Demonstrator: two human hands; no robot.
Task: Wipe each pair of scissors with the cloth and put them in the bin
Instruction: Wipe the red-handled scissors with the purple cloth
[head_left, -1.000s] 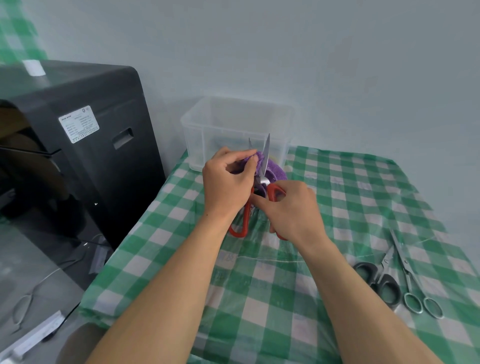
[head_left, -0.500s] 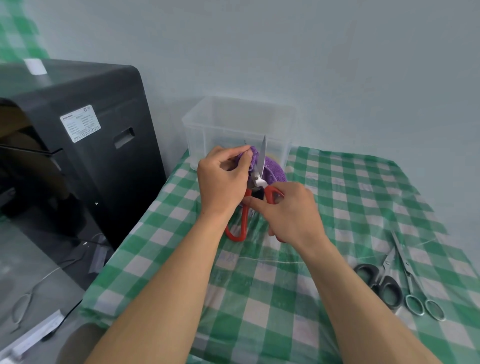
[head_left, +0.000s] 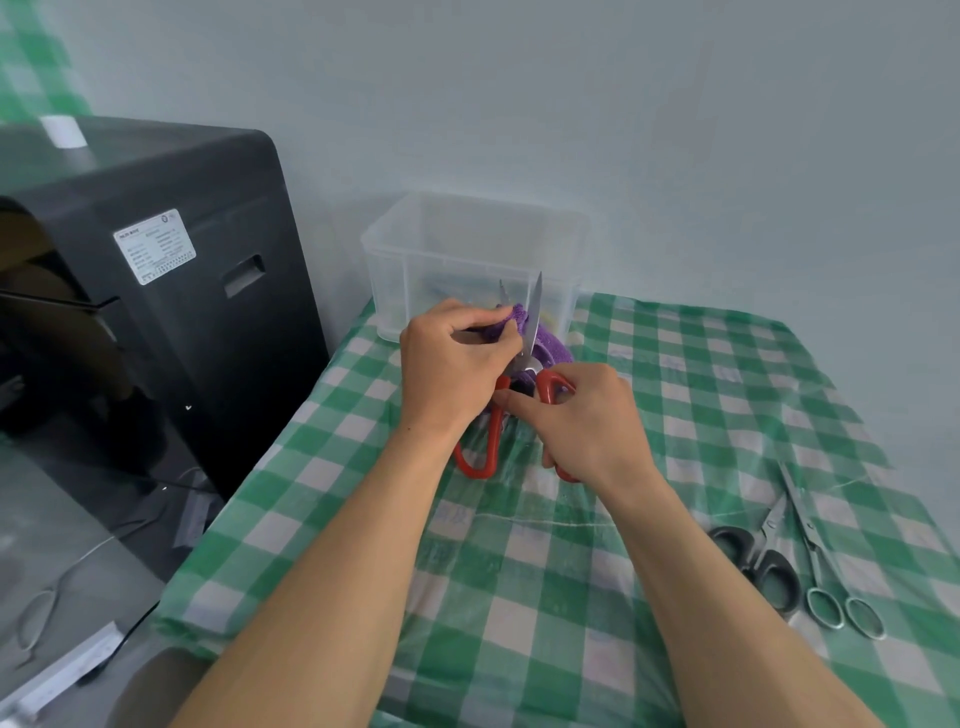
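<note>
My right hand (head_left: 582, 421) grips the handles of the red-handled scissors (head_left: 480, 447), whose blades stand open and point up toward the bin. My left hand (head_left: 452, 364) pinches the purple cloth (head_left: 545, 340) around one blade, just left of the bare blade tip. The clear plastic bin (head_left: 467, 249) stands right behind them against the wall. Two more pairs lie on the table at the right: black-handled scissors (head_left: 763, 564) and slim all-metal scissors (head_left: 821, 561).
A large black machine (head_left: 156, 291) stands to the left of the table, close to the bin. The green-and-white checked tablecloth (head_left: 519, 597) under clear plastic covers the table. A grey surface with cables lies lower left.
My left hand slid the cloth along the blade, first toward the pivot, then back up a little. The right hand kept its hold on the red handles.
</note>
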